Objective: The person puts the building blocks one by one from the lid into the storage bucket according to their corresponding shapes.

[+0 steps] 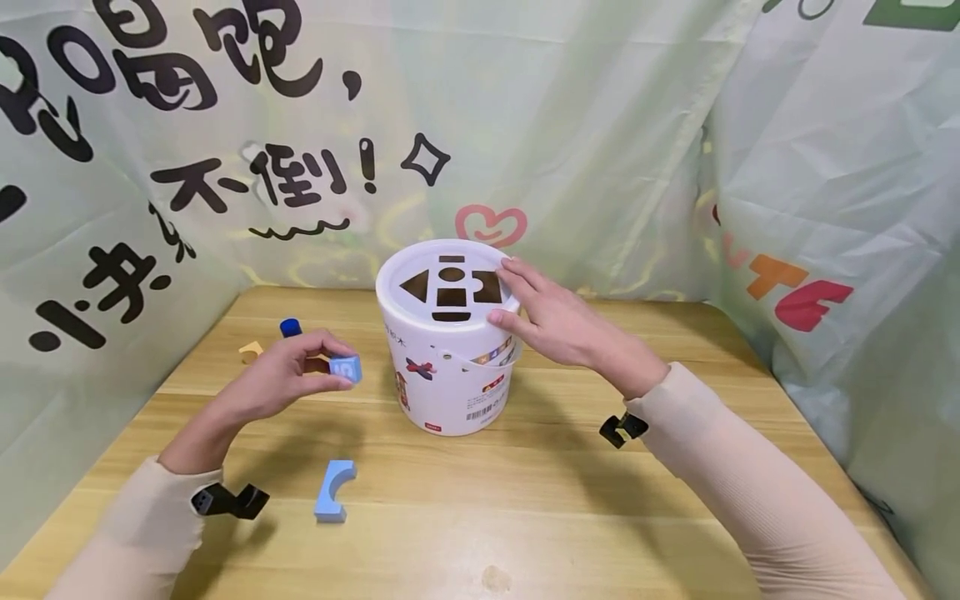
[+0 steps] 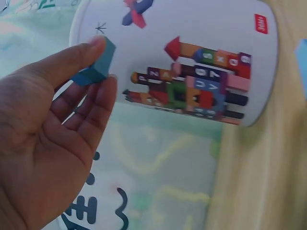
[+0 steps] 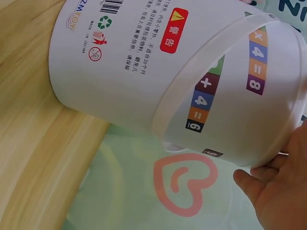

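Observation:
My left hand [image 1: 288, 377] pinches a small light-blue block [image 1: 346, 369] between thumb and fingertips, held up left of the bucket. In the left wrist view the blue block [image 2: 100, 64] shows close before the bucket's printed side. The white bucket [image 1: 438, 396] stands upright, its lid [image 1: 395, 267] cut with dark shaped holes: a triangle, a circle, rectangles, a notched shape. My right hand [image 1: 566, 325] rests on the lid's right rim with fingers extended and thumb spread toward the front. The right wrist view shows the bucket's white handle [image 3: 177, 91] hanging down its side.
On the wooden table [image 1: 570, 500], a light-blue arch block [image 1: 330, 493] lies in front of the left hand. Behind that hand are a dark-blue round block [image 1: 290, 327] and a yellow-orange arch block [image 1: 251, 352]. Printed curtains [image 1: 600, 167] enclose the table's back and sides.

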`<state>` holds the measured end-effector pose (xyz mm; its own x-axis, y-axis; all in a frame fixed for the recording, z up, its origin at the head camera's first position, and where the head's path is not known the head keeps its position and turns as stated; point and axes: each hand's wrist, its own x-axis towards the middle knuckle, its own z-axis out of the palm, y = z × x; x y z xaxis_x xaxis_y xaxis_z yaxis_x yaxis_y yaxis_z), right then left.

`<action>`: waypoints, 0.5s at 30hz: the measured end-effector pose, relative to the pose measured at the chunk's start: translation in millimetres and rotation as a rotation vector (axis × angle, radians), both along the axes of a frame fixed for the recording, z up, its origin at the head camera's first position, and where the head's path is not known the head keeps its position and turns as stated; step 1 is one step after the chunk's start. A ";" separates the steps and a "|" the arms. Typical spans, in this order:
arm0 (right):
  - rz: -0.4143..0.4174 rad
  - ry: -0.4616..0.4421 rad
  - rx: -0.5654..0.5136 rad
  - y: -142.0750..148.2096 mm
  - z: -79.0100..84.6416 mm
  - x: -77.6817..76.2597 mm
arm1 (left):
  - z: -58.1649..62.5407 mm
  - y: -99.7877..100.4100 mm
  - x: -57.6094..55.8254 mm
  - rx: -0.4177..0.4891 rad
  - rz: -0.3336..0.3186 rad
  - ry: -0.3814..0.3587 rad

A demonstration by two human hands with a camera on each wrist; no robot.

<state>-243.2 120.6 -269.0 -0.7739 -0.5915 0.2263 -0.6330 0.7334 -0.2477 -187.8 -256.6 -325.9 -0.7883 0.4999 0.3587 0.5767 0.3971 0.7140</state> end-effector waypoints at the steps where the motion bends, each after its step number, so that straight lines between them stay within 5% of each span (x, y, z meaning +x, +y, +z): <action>1: 0.000 0.002 0.005 -0.1 0.8 0.5 | 3.1 0.7 -0.9 0.013 0.004 0.015; 15: -0.004 0.026 0.044 -0.6 3.1 6.5 | 58.4 24.8 -15.6 0.084 -0.013 0.097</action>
<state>-236.7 120.0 -265.9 -0.7705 -0.5983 0.2198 -0.6358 0.7459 -0.1985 -203.4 -231.8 -267.5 -0.7412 0.4751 0.4743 0.6497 0.3303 0.6847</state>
